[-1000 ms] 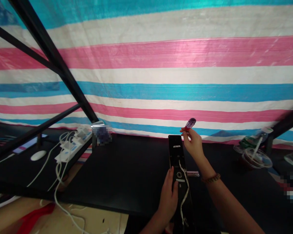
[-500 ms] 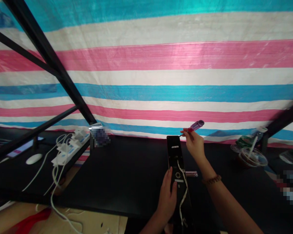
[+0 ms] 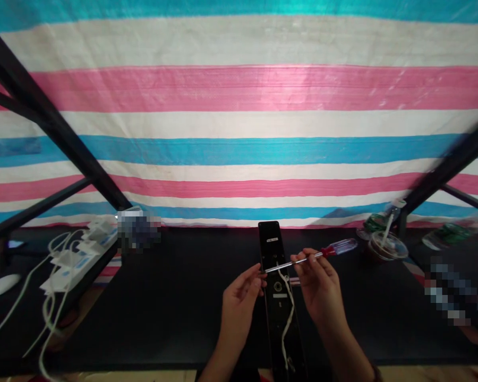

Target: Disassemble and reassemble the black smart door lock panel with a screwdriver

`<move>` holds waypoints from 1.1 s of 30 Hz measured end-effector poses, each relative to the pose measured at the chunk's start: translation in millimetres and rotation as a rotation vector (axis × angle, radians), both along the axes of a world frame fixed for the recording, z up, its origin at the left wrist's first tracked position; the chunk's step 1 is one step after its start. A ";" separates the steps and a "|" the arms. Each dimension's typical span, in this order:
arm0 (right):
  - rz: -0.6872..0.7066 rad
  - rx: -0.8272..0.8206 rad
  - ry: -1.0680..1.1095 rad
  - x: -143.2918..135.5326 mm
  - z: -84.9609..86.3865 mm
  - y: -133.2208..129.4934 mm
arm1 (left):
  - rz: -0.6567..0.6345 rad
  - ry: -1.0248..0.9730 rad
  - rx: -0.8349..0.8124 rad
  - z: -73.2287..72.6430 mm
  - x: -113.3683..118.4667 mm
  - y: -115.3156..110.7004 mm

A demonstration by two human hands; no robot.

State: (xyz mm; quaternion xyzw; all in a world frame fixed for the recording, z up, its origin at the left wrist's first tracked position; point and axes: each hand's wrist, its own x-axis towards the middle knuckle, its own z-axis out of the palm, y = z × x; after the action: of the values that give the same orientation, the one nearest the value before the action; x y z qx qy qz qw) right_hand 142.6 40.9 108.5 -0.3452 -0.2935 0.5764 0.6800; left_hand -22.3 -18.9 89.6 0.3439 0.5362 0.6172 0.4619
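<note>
My right hand (image 3: 321, 284) pinches a screwdriver (image 3: 338, 246) by its metal shaft. The red and clear purple handle points away to the right. Its tip reaches my left hand (image 3: 241, 297), whose thumb and fingers are pinched together there; whatever is between those fingertips is too small to make out. Below the shaft lies a long black panel (image 3: 270, 233), its far end near the striped sheet. A twisted whitish cable (image 3: 290, 313) runs along the panel from a small hole, and a round metal fitting (image 3: 278, 286) sits beside it.
A small pinkish item (image 3: 295, 281) lies at the panel's right side. Farther right stands a lidded plastic cup (image 3: 388, 246) with a straw. To the left are a white power strip (image 3: 75, 270) with cables and a white mouse (image 3: 2, 286). A striped sheet (image 3: 239, 154) hangs behind.
My right hand has brought the screwdriver from the panel's far end back over its middle. My left hand has left the panel and come up to the screwdriver tip. The view has turned right.
</note>
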 end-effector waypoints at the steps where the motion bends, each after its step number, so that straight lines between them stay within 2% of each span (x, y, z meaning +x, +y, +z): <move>1: 0.012 -0.027 0.024 -0.4 -4.4 -5.7 | -0.018 0.003 -0.001 6.6 0.5 -0.8; 4: 0.023 -0.056 0.044 0.3 -15.8 -17.1 | -0.017 0.022 -0.038 12.8 6.1 -4.1; 7: 0.035 -0.045 -0.001 4.1 -23.8 -19.1 | 0.015 0.045 -0.070 1.1 7.5 -5.9; 9: 0.005 -0.036 -0.024 9.5 -27.8 -15.2 | 0.044 0.085 -0.075 -13.9 -1.2 -4.7; 11: -0.076 -0.027 -0.034 18.9 -32.7 -8.1 | 0.083 0.190 -0.069 -32.6 -19.4 -2.2; 14: -0.214 -0.016 -0.078 40.2 -47.0 5.1 | 0.108 0.551 -0.035 -63.4 -55.2 -1.3; 17: -0.304 -0.057 -0.158 65.2 -73.7 15.0 | 0.072 0.908 -0.032 -90.4 -78.2 -8.0; 19: -0.341 -0.112 -0.208 80.7 -96.3 17.0 | 0.042 1.021 -0.036 -103.0 -82.1 -13.2; 21: -0.366 -0.164 -0.246 94.0 -118.8 14.7 | 0.048 1.053 -0.034 -108.9 -85.3 -14.3; 24: -0.390 -0.219 -0.267 108.5 -145.7 6.0 | 0.211 1.028 -0.086 -102.7 -113.6 -2.2; 26: -0.394 -0.231 -0.260 114.1 -157.0 0.1 | 0.428 1.009 -0.168 -89.9 -154.1 16.6; 29: -0.385 -0.220 -0.244 117.5 -165.0 -4.9 | 0.675 0.998 -0.278 -66.4 -227.3 55.1; 31: -0.378 -0.214 -0.245 117.7 -166.7 -5.6 | 0.757 0.992 -0.343 -52.7 -266.3 79.4; 33: -0.380 -0.208 -0.258 117.5 -167.6 -5.5 | 0.786 1.007 -0.361 -41.7 -290.1 97.0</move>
State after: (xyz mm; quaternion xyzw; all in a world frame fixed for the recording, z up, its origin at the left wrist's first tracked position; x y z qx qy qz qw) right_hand 260.1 35.4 -59.0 -0.5329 -0.2467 0.4166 0.6939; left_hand -312.4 78.1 47.9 0.2864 0.8670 0.4042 -0.0545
